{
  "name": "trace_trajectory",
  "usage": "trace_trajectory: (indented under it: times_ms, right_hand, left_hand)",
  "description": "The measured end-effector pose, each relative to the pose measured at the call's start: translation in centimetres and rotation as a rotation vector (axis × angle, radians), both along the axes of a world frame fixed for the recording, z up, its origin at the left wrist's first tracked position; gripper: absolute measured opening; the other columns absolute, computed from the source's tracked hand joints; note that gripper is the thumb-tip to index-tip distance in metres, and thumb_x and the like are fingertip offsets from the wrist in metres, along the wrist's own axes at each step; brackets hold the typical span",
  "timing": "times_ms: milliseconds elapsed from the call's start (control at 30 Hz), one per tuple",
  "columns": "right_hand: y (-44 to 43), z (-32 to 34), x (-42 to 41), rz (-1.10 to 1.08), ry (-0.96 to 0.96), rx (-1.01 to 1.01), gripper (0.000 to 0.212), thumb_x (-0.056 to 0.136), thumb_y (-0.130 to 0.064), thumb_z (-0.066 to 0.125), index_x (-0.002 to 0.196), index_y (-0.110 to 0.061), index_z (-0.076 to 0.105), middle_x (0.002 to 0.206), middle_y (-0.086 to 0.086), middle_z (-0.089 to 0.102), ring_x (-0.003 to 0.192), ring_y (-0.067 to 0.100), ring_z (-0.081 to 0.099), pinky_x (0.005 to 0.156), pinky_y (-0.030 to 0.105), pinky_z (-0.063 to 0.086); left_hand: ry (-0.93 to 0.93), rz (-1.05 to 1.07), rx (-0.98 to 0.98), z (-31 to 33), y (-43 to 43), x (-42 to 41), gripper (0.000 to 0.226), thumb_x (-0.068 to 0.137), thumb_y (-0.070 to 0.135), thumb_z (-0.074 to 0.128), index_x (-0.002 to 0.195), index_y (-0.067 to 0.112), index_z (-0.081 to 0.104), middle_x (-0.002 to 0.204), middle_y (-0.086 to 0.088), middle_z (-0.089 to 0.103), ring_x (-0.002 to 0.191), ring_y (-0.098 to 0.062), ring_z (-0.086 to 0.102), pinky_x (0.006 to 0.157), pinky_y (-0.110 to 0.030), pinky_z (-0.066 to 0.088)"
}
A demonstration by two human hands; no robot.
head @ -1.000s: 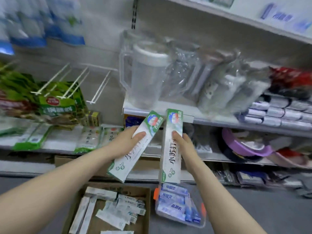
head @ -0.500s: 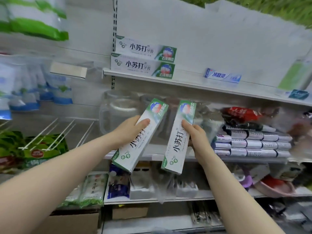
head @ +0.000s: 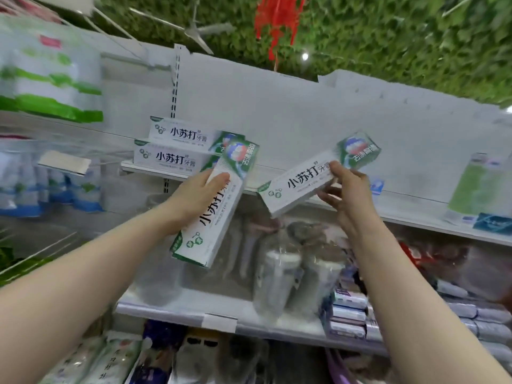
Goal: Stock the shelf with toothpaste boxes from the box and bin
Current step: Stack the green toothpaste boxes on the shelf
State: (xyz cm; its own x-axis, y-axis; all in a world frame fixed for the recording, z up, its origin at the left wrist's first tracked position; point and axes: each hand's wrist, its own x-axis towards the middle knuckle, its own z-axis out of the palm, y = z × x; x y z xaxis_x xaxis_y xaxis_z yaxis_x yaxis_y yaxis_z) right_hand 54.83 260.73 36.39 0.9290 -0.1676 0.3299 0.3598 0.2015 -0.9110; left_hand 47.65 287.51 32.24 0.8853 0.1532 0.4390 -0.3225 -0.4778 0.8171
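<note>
My left hand (head: 198,199) grips a white-and-green toothpaste box (head: 219,217), held steeply tilted just in front of the upper white shelf (head: 410,206). My right hand (head: 346,195) pinches a second toothpaste box (head: 299,184), turned almost level and close to the shelf's front edge. Two matching toothpaste boxes (head: 177,148) lie stacked at the shelf's left end, behind my left hand's box. The supply box and bin are out of view.
A green-and-white package (head: 479,189) stands at the right on the upper shelf. Clear plastic-wrapped jugs (head: 279,275) fill the shelf below, with stacked small boxes (head: 349,311) to their right. Bagged goods (head: 47,87) hang at the left. Green foliage and a red ornament (head: 277,20) hang overhead.
Both hands rose toward the upper shelf as the view tilted up. My right hand turned its box from upright to nearly level.
</note>
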Motion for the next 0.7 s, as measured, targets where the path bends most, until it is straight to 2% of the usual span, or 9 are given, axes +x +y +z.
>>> trace_trajectory:
  times_ms: [67,133,233,333,400,500,533,600,700]
  right_hand:
    - [-0.7,1.1,1.4,0.021,-0.016,0.093,0.04,0.089,-0.017,0.069,0.119,-0.001,0.047,0.095,0.012,0.066,0.07,0.021,0.067,0.059,0.03,0.058]
    - [-1.1,1.6,3.0,0.06,-0.03,0.161,0.046,0.087,-0.011,0.071,0.124,0.004,0.046,0.105,0.018,0.064,0.081,0.027,0.066,0.065,0.036,0.06]
    - [-1.0,1.2,5.3,0.101,-0.023,0.163,0.054,0.086,-0.003,0.07,0.13,0.006,0.041,0.121,0.024,0.061,0.09,0.029,0.068,0.07,0.038,0.06]
    - [-0.6,-0.2,7.1,0.12,-0.03,0.111,0.054,0.085,0.001,0.07,0.13,0.006,0.042,0.128,0.025,0.058,0.097,0.029,0.068,0.074,0.037,0.06]
    - [-0.8,-0.7,7.7,0.092,-0.05,0.128,0.068,0.081,0.006,0.072,0.138,-0.002,0.036,0.131,0.02,0.056,0.106,0.03,0.066,0.078,0.039,0.06]
    - [-1.9,-1.0,8.1,0.009,-0.06,0.243,0.108,0.077,0.008,0.076,0.154,-0.023,0.007,0.136,0.01,0.049,0.113,0.028,0.063,0.085,0.044,0.058]
    - [-2.5,-1.1,8.3,-0.021,-0.06,0.278,0.113,0.076,0.005,0.078,0.154,-0.029,0.003,0.137,0.009,0.048,0.113,0.026,0.063,0.087,0.046,0.057]
    - [-3.3,-1.5,8.5,-0.073,-0.076,0.286,0.102,0.076,-0.001,0.08,0.152,-0.028,0.018,0.133,0.011,0.053,0.111,0.023,0.064,0.09,0.047,0.056]
    - [-4.3,-2.3,8.9,-0.179,-0.083,0.044,0.063,0.076,-0.014,0.083,0.13,-0.017,0.05,0.111,0.003,0.066,0.098,0.015,0.067,0.096,0.041,0.054]
  left_hand:
    - [-0.022,0.061,-0.071,0.3,-0.1,0.7,0.031,0.098,0.05,0.044,0.091,0.026,0.062,0.088,0.0,0.07,0.08,-0.022,0.067,0.075,-0.035,0.051]
    - [-0.039,0.076,-0.144,0.5,-0.2,1.1,0.029,0.096,0.051,0.046,0.091,0.028,0.063,0.088,-0.002,0.072,0.081,-0.026,0.068,0.081,-0.043,0.054]
    - [-0.048,0.118,-0.191,0.7,-0.6,1.6,0.027,0.099,0.044,0.046,0.086,0.026,0.061,0.076,0.0,0.07,0.069,-0.025,0.066,0.07,-0.04,0.053]
    - [-0.062,0.131,-0.172,0.6,-1.0,1.9,0.027,0.1,0.041,0.045,0.086,0.024,0.06,0.076,0.0,0.069,0.067,-0.022,0.065,0.063,-0.033,0.049]
    - [-0.057,0.117,-0.154,0.5,-1.0,2.2,0.027,0.1,0.043,0.045,0.087,0.024,0.061,0.078,0.0,0.069,0.069,-0.023,0.066,0.064,-0.033,0.049]
    - [-0.024,0.112,-0.11,0.3,-1.0,2.8,0.029,0.099,0.047,0.044,0.098,0.025,0.062,0.083,-0.002,0.072,0.072,-0.024,0.069,0.065,-0.035,0.052]
    - [-0.022,0.108,-0.102,0.3,-1.2,3.0,0.029,0.099,0.047,0.044,0.101,0.025,0.062,0.084,-0.002,0.072,0.073,-0.024,0.07,0.066,-0.036,0.053]
    - [-0.025,0.09,-0.11,0.1,-1.6,3.4,0.028,0.098,0.048,0.044,0.101,0.026,0.062,0.084,-0.002,0.072,0.072,-0.024,0.07,0.067,-0.04,0.054]
    - [-0.061,0.085,-0.064,0.0,-2.4,3.8,0.024,0.098,0.047,0.044,0.098,0.03,0.061,0.086,0.007,0.071,0.076,-0.017,0.068,0.071,-0.036,0.052]
